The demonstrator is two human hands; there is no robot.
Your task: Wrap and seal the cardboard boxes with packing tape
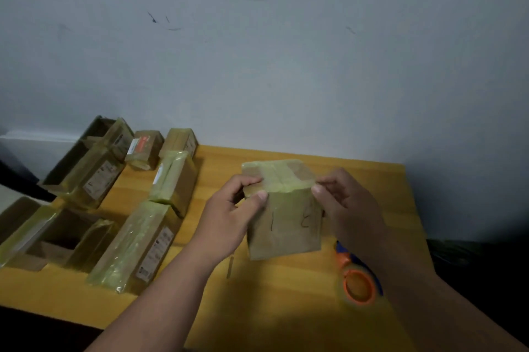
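Observation:
A small brown cardboard box (284, 225) stands at the middle of the yellow table (286, 308), with yellowish tape across its top and black pen marks on its front face. My left hand (229, 214) grips the box's upper left corner, thumb on the front, fingers over the top. My right hand (346, 203) pinches the upper right corner at the tape's edge. A tape dispenser (357, 280), orange and blue with a clear roll, lies on the table under my right forearm.
Several taped boxes (174, 180) lie in rows on the table's left half, some with white labels. An open cardboard box (61, 240) sits at the front left, another (86, 145) at the far left. The wall rises right behind the table.

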